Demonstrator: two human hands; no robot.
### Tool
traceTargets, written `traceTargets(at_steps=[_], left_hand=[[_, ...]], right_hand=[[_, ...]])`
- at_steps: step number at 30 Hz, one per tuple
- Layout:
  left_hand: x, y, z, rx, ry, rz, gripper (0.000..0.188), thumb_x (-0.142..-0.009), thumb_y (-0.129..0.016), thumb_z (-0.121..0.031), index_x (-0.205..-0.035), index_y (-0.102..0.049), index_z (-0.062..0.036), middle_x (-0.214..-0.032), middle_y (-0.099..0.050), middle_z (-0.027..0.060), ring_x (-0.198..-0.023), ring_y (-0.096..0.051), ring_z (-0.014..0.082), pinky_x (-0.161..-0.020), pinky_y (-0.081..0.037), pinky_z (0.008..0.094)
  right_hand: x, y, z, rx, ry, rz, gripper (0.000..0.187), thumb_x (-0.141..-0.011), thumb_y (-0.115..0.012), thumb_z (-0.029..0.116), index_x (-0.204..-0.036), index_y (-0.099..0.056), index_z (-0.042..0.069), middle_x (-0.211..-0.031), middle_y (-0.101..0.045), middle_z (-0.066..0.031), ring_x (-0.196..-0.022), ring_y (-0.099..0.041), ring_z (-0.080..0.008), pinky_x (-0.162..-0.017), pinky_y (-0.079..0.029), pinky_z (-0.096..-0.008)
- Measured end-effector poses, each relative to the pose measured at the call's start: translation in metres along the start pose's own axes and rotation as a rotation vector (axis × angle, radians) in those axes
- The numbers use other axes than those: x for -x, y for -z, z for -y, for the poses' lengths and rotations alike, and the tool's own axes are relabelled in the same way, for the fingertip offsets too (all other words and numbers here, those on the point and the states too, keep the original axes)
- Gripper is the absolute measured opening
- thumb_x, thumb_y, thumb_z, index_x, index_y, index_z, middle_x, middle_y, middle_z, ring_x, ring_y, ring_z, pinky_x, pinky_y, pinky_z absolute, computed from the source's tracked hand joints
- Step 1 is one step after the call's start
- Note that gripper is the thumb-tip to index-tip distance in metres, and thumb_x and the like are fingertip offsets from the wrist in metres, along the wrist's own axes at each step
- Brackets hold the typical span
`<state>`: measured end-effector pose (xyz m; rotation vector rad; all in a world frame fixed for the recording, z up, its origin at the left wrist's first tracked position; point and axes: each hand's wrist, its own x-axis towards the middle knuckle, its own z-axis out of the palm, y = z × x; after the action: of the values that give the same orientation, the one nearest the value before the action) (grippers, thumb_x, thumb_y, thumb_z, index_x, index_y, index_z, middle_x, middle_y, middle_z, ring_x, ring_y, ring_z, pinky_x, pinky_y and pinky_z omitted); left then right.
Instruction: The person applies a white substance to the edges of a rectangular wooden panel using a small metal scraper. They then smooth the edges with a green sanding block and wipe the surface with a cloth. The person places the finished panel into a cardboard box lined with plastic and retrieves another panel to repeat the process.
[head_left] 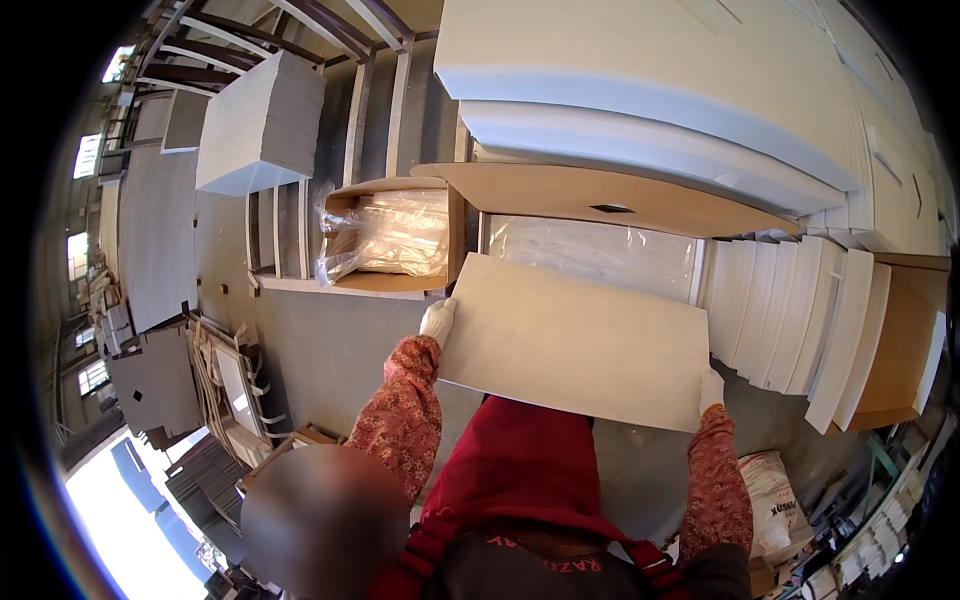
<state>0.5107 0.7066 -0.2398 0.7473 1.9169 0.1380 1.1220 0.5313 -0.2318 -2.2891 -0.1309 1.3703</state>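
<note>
A wide, flat cream board point(575, 340) is held level in front of my red apron, one short end in each hand. My left hand point(437, 320), in a white glove, is closed on its left end. On the right end, my right hand point(711, 388) grips the edge, also gloved; part of its fingers is hidden. Just beyond the board lies an open cardboard box point(600, 190) with its long flap raised. Inside it a pale panel point(590, 250) shows under clear plastic film.
Left of that box stands a smaller carton point(455, 230) holding plastic-wrapped items point(400, 235). White panels point(770, 310) lean in a row at right. Large stacked boards point(640, 80) fill the far right. A block of stacked sheets point(262, 125) sits on racks at far left. A sack point(775, 500) stands lower right.
</note>
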Motion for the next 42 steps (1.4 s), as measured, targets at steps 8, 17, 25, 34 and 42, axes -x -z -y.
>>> traceTargets(at_steps=[8,17,25,34,42], left_hand=[[-0.081,-0.065,-0.028,0.052,-0.036,-0.124,0.054,-0.095,-0.049,-0.043,-0.118,-0.067,0.0019,-0.109,-0.07,0.0224,-0.108,-0.064,0.0342,-0.096,-0.046,0.0406],[-0.146,-0.103,-0.01,-0.009,-0.102,-0.179,0.049,-0.096,-0.048,-0.041,-0.115,-0.067,0.0003,-0.104,-0.071,0.0192,-0.103,-0.064,0.0329,-0.094,-0.046,0.0388],[-0.151,-0.097,0.019,-0.629,-0.299,0.075,0.032,-0.097,-0.047,-0.031,-0.113,-0.06,-0.0057,-0.106,-0.062,0.0187,-0.095,-0.062,0.0348,-0.089,-0.048,0.0415],[0.084,-0.175,0.008,-0.164,-0.318,-0.051,0.035,-0.094,-0.057,-0.03,-0.118,-0.068,-0.0083,-0.127,-0.065,0.0142,-0.117,-0.061,0.0341,-0.101,-0.047,0.0401],[0.161,-0.128,0.17,0.225,0.371,-0.262,0.039,-0.092,-0.054,-0.031,-0.115,-0.071,-0.0045,-0.113,-0.072,0.0149,-0.11,-0.065,0.0263,-0.099,-0.046,0.0343]], right_hand=[[-0.134,-0.032,0.043,0.14,0.208,-0.026,0.052,-0.099,-0.052,0.033,-0.129,-0.058,-0.009,-0.127,-0.063,-0.0123,-0.114,-0.056,-0.0218,-0.102,-0.042,-0.0348],[-0.228,-0.056,0.027,0.014,0.178,-0.107,0.052,-0.1,-0.059,0.033,-0.133,-0.056,-0.006,-0.133,-0.06,-0.0101,-0.122,-0.053,-0.0215,-0.107,-0.039,-0.0369],[-0.249,-0.074,0.019,0.256,0.146,0.019,0.056,-0.104,-0.043,0.043,-0.137,-0.05,-0.002,-0.135,-0.057,-0.0144,-0.124,-0.052,-0.0266,-0.108,-0.038,-0.038],[-0.254,-0.09,0.016,0.391,0.188,-0.099,0.055,-0.103,-0.039,0.042,-0.131,-0.055,-0.003,-0.133,-0.06,-0.0208,-0.122,-0.057,-0.0335,-0.102,-0.044,-0.0425],[-0.223,-0.073,0.074,0.927,0.162,0.158,0.056,-0.097,-0.055,0.046,-0.127,-0.061,-0.001,-0.101,-0.073,-0.0126,-0.09,-0.069,-0.0285,-0.079,-0.052,-0.0412]])
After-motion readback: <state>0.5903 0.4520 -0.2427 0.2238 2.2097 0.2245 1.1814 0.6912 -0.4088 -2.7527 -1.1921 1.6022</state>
